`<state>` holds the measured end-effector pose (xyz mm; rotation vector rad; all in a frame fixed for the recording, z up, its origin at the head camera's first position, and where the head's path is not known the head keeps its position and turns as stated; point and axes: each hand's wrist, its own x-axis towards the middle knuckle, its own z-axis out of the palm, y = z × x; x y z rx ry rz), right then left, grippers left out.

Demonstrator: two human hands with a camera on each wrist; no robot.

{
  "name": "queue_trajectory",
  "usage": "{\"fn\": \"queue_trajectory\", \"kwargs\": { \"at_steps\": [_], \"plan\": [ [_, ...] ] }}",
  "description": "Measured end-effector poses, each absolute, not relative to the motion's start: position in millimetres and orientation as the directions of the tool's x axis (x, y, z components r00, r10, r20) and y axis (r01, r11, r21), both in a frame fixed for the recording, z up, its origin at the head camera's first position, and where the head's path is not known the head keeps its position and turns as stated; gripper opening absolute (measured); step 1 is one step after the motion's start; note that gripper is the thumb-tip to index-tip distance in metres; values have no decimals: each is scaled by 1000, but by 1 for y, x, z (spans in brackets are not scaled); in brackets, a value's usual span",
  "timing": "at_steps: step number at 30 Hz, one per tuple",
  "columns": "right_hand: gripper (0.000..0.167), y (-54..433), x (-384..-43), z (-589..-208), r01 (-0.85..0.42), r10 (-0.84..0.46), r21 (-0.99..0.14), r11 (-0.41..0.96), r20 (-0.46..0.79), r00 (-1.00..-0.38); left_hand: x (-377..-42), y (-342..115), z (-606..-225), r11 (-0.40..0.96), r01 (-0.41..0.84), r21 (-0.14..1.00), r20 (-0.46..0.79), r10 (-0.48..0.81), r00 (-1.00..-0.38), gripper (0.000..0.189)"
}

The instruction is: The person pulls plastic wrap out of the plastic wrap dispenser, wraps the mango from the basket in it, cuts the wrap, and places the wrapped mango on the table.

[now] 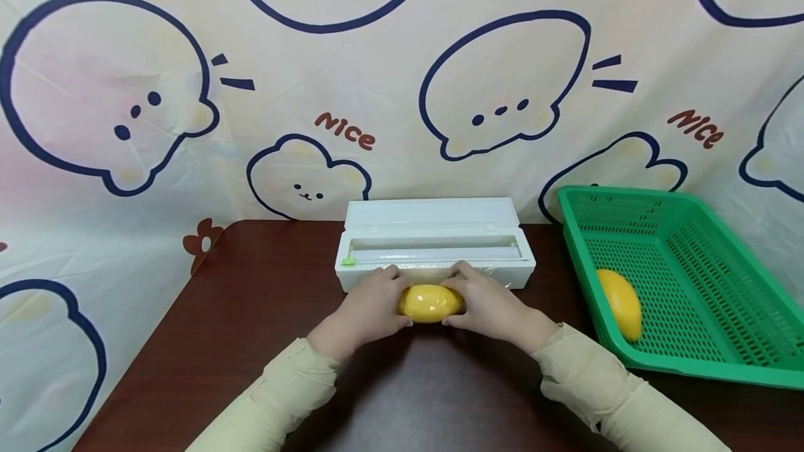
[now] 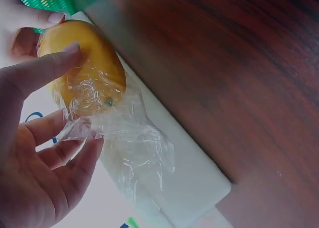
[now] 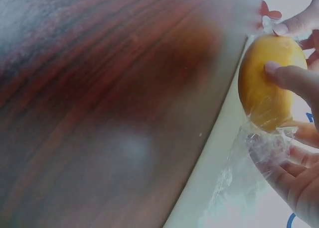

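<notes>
Both hands hold a yellow mango [image 1: 430, 303] partly covered in clear plastic wrap [image 2: 134, 143]. My left hand [image 1: 375, 304] grips one end, its thumb lying across the fruit in the left wrist view. The right hand [image 1: 493, 303] grips the other end, thumb on the near side and fingers behind. Loose film hangs from both ends of the mango, crinkled around the fingers. Just behind the hands stands a white cling-film box [image 1: 433, 276], lid raised, a film roll [image 1: 433, 254] inside and a small green piece [image 1: 348, 261] at its left.
A green plastic basket [image 1: 722, 367] stands on the right of the dark wooden table [image 1: 270, 298]. Inside it, against the left wall, lies another mango [image 1: 620, 304]. A printed curtain [image 1: 396, 89] hangs behind the table and down its left side.
</notes>
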<state>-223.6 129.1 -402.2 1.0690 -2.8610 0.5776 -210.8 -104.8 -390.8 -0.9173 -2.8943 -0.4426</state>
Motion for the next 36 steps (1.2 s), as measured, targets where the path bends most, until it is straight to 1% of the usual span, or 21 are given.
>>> {"fn": "queue_trajectory", "kwargs": {
  "at_steps": [2, 5, 7, 10, 13, 15, 18, 20, 22, 26, 30, 33, 36],
  "plan": [
    [50, 130, -224, -399, -640, -632, -351, 684, 153, -759, -210, -105, -388, 777, 575, 256, 151, 555, -818, 50],
    [48, 131, -225, -395, -653, -647, -352, 671, 154, -747, -209, -108, -383, 771, 562, 300, 128, 552, -824, 52],
    [47, 132, -227, -393, -666, -658, -346, 661, 159, -736, -210, -110, -380, 770, 547, 328, 111, 544, -832, 57],
    [47, 133, -229, -390, -675, -668, -350, 650, 162, -727, -210, -112, -377, 774, 528, 349, 103, 529, -843, 68],
    [47, 134, -231, -390, -671, -668, -367, 644, 158, -727, -209, -113, -375, 757, 563, 332, 158, 544, -824, 73],
    [47, 135, -233, -391, -657, -659, -388, 647, 149, -737, -208, -111, -375, 721, 627, 297, 220, 587, -779, 67],
    [46, 136, -236, -392, -621, -637, -431, 654, 129, -760, -206, -108, -377, 657, 718, 230, 302, 653, -694, 56],
    [45, 136, -238, -392, -601, -626, -457, 656, 116, -771, -206, -105, -380, 635, 747, 197, 327, 675, -661, 53],
    [44, 137, -239, -392, -580, -618, -483, 656, 98, -780, -207, -104, -383, 636, 749, 183, 336, 676, -656, 55],
    [39, 138, -242, -391, -554, -614, -513, 656, 65, -787, -211, -102, -390, 657, 739, 148, 347, 665, -661, 66],
    [36, 138, -243, -390, -544, -609, -512, 665, 51, -792, -214, -101, -397, 675, 731, 98, 376, 655, -655, 77],
    [39, 137, -241, -388, -551, -605, -483, 681, 53, -795, -216, -101, -400, 684, 725, 80, 403, 643, -651, 76],
    [54, 136, -237, -383, -554, -586, -424, 717, 64, -808, -217, -101, -400, 681, 722, 121, 412, 628, -661, 72]
  ]
}}
